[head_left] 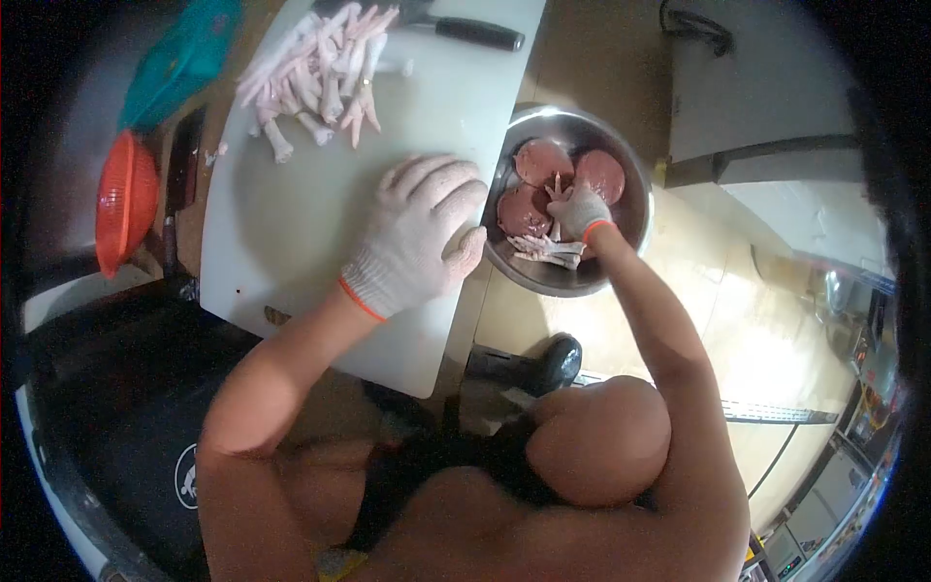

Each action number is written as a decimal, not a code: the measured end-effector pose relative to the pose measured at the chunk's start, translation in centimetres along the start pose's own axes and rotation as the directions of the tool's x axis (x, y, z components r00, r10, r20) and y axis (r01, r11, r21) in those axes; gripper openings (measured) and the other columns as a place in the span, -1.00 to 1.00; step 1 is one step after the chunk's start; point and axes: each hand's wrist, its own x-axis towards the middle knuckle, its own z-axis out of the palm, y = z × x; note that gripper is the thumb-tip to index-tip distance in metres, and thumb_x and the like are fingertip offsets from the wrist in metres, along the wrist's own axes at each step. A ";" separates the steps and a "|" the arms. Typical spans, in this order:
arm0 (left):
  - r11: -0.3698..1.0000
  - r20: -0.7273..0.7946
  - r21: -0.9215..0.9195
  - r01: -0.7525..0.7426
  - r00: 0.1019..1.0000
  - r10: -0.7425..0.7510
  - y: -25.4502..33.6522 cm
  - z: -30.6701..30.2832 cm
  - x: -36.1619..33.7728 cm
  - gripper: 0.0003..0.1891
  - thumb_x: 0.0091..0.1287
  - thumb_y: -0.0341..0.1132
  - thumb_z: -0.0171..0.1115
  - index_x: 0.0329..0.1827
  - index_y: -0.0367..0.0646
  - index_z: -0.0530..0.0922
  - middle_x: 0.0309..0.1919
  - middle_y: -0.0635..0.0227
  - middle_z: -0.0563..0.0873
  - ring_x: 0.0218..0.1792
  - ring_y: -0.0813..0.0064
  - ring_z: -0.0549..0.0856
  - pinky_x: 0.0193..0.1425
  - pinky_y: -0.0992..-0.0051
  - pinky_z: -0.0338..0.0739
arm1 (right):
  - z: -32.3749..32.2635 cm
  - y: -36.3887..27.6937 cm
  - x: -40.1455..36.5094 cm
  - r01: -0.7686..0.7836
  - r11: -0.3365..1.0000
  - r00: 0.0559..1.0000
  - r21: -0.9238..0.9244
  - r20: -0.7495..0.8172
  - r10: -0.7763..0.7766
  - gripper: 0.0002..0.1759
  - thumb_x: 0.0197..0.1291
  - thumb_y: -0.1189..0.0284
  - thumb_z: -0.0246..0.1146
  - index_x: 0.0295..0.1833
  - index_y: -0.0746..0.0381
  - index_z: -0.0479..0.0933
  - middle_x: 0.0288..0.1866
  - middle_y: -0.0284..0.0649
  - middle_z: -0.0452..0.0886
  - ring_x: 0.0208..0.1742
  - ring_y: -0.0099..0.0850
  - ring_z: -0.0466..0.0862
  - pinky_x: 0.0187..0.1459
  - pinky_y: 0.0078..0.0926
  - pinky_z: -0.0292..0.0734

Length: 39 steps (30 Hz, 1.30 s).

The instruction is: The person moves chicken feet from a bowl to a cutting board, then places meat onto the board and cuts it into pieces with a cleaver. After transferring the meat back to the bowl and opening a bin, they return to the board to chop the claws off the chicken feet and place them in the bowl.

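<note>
My left hand, in a white knit glove with an orange cuff, rests on the white cutting board near its right edge, fingers a little apart and nothing under them that I can see. My right hand, gloved the same way, reaches into a round metal bowl. Its fingers close around a pale chicken foot. Round reddish pieces of meat lie in the bowl around this hand, and several chicken feet lie below it. Another pile of chicken feet is at the board's upper left.
A black-handled knife lies at the board's top. Left of the board are a red plastic basket, a teal bag and a dark blade. A white cabinet stands at the upper right.
</note>
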 end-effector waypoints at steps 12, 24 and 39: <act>1.000 -0.009 -0.010 0.003 1.000 -0.003 -0.2 0.2 -0.3 -0.41 0.36 -0.31 0.63 0.47 -0.15 0.72 0.51 0.13 0.76 0.54 -0.07 0.73 0.70 -0.14 0.57 | -3.4 -0.3 -8.3 0.419 0.899 0.905 -0.128 0.145 -0.401 -0.50 0.72 -0.03 0.23 0.15 0.17 0.82 0.07 0.21 0.94 0.16 0.24 0.95 0.27 0.21 0.85; 0.999 -0.007 0.039 -0.013 1.000 0.013 -0.2 0.1 -0.2 -0.44 0.37 -0.26 0.63 0.43 -0.16 0.75 0.48 0.14 0.77 0.53 -0.05 0.73 0.70 -0.11 0.58 | 0.9 -2.4 -10.6 0.447 0.867 0.894 -0.220 0.109 -0.434 -0.59 0.78 0.12 0.25 0.33 0.24 0.70 0.18 0.00 0.98 0.27 0.13 0.96 0.39 0.04 0.79; 0.998 -0.073 -0.058 0.029 0.997 -0.033 -1.6 -1.5 -0.6 -0.56 0.36 -0.23 0.60 0.28 -0.14 0.80 0.43 0.11 0.79 0.56 -0.08 0.70 0.77 -0.19 0.49 | -2.6 -1.5 -13.5 0.593 0.767 0.694 0.244 0.328 -0.641 -0.24 0.62 0.34 0.45 0.81 0.26 0.44 0.72 -0.17 0.75 0.65 -0.16 0.73 0.66 -0.15 0.65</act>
